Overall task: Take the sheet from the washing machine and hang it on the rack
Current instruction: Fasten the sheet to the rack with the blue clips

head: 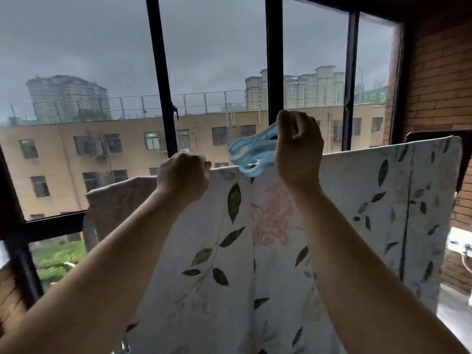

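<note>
A white sheet (357, 200) printed with green leaves and pale pink flowers hangs over the rack's top bar, which shows only as a thin line between my hands. My left hand (182, 176) grips the sheet's top edge at the bar, fingers curled round it. My right hand (298, 146) holds a large light-blue plastic clothes peg (251, 154), whose jaws sit at the sheet's top edge just right of my left hand. The washing machine is out of view.
A brownish towel (120, 203) hangs on the rack to the left of the sheet. Black window frames (274, 60) stand close behind the rack. A brick wall (439, 80) closes the right side, with a tap fitting (467, 251) low at the right edge.
</note>
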A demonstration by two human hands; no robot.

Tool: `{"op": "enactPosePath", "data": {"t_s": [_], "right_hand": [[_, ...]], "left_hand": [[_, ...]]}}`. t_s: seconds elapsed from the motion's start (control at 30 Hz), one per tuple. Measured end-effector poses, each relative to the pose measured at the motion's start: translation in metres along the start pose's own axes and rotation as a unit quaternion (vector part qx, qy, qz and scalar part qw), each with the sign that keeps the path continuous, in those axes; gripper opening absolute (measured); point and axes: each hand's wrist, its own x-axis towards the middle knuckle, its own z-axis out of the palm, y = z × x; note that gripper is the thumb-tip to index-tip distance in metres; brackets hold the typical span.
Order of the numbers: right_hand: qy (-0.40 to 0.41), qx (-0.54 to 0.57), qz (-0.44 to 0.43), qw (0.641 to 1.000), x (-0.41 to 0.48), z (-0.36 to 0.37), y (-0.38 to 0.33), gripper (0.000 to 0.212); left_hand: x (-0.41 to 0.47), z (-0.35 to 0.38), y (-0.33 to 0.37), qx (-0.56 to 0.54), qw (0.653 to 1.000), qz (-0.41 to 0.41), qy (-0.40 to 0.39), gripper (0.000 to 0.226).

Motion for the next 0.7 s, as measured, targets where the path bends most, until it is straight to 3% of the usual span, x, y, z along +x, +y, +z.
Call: {"op": "enactPosePath", "data": {"t_s": [0.1, 0.3, 0.7], "right_hand": [[-0.025, -0.033, -0.13, 0.991, 0.013, 0.021, -0.003, 0.03], [-0.196, -0.147, -0.265, 0.932, 0.035, 0.054, -0.018, 0.02], [-0.416, -0.179, -0.157, 0.878, 0.03, 0.11, -0.02, 0.012]], "left_hand": [[-0.01, 0.011, 0.0, 0.06, 0.997, -0.038, -0.004, 0.061], [-0.01, 0.002, -0.004, 0.12, 0.99, -0.052, 0.054, 0.058], [-0.017, 0.013, -0.006, 0.156, 0.981, -0.066, 0.09, 0.054]]}}
